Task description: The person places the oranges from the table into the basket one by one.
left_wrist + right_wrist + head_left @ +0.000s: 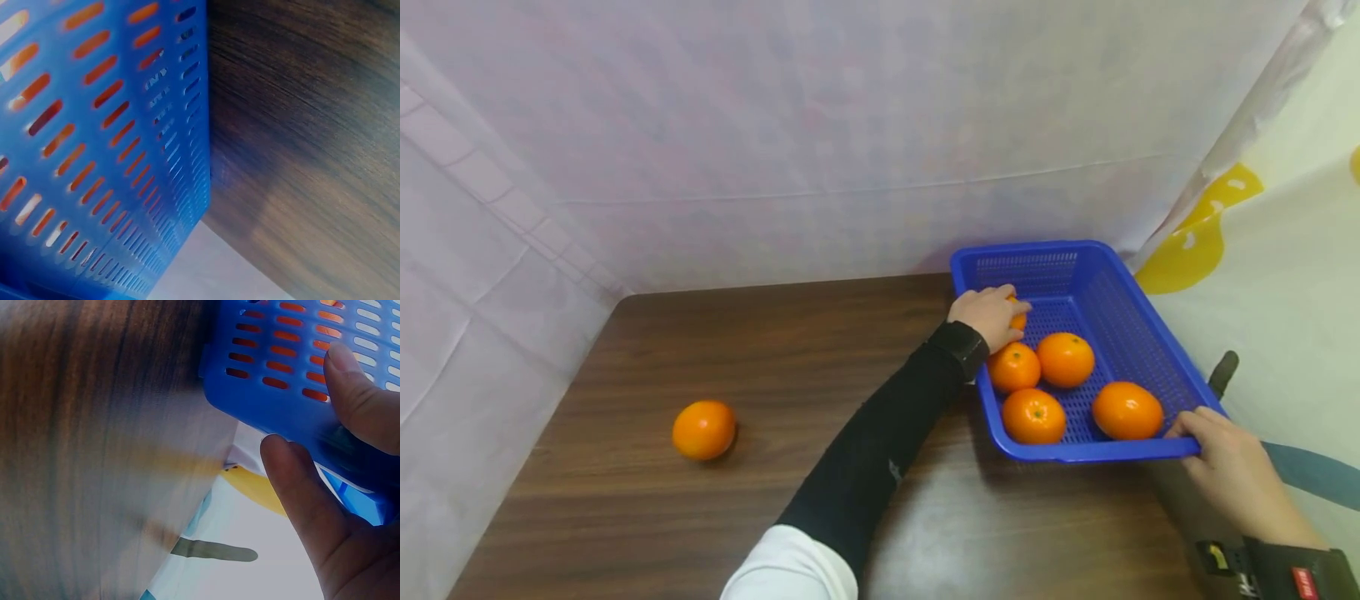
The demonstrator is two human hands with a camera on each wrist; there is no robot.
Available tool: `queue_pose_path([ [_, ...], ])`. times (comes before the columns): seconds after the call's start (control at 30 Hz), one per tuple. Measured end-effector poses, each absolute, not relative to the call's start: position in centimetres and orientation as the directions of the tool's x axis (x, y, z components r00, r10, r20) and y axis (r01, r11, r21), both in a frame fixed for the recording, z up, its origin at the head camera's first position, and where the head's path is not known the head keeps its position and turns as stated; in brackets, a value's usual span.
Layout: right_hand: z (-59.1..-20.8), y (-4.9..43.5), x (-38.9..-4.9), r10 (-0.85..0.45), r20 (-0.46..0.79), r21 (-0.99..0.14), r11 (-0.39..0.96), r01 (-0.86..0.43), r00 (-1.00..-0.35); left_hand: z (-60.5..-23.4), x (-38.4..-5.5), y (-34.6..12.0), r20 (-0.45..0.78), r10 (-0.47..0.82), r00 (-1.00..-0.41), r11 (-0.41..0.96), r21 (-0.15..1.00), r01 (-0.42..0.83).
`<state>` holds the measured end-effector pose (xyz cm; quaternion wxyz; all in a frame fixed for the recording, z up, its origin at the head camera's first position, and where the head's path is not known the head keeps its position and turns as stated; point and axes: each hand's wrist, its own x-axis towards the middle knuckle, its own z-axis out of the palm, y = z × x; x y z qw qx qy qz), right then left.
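My left hand (988, 315) reaches over the left rim of a blue plastic basket (1157, 342), its fingers curled over an orange (1018, 320) that they partly hide. Several more oranges lie on the basket's floor, among them one orange (1065, 360) near the middle and another (1127, 410) by the near right corner. At that corner my right hand (1232, 458) grips the rim. The right wrist view shows the right thumb (359, 400) against the slotted wall. Only the basket's slotted side (119, 125), with orange showing through, fills the left wrist view; the left hand is out of it.
A lone orange (703, 430) sits on the left part of the brown wooden table (820, 358). Pale cloth (820, 125) hangs behind the table, and a patterned white cloth (1285, 333) borders the right side, close beside the basket.
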<state>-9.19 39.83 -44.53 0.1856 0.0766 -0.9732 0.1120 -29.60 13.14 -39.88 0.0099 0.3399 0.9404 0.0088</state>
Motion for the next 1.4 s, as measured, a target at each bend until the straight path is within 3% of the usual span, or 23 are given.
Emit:
queue_pose_path([
  [0.77,-44.3,39.8,-9.2,-0.106,0.369,-0.192,0.963,-0.187,-0.923,-39.7,-29.5,13.0,0.012,0.649,-0.761,0.761,0.001,0.649],
  [1.17,-44.3,39.7,-9.2,-0.106,0.343,-0.193,0.964,-0.181,-0.933,-40.6,-29.3,13.0,0.078,0.599,-0.797,0.799,0.012,0.601],
  [1.4,-44.2,39.7,-9.2,-0.101,0.338,-0.196,0.965,-0.175,-0.936,-40.9,-29.8,12.9,0.156,0.575,-0.803,0.79,0.149,0.595],
])
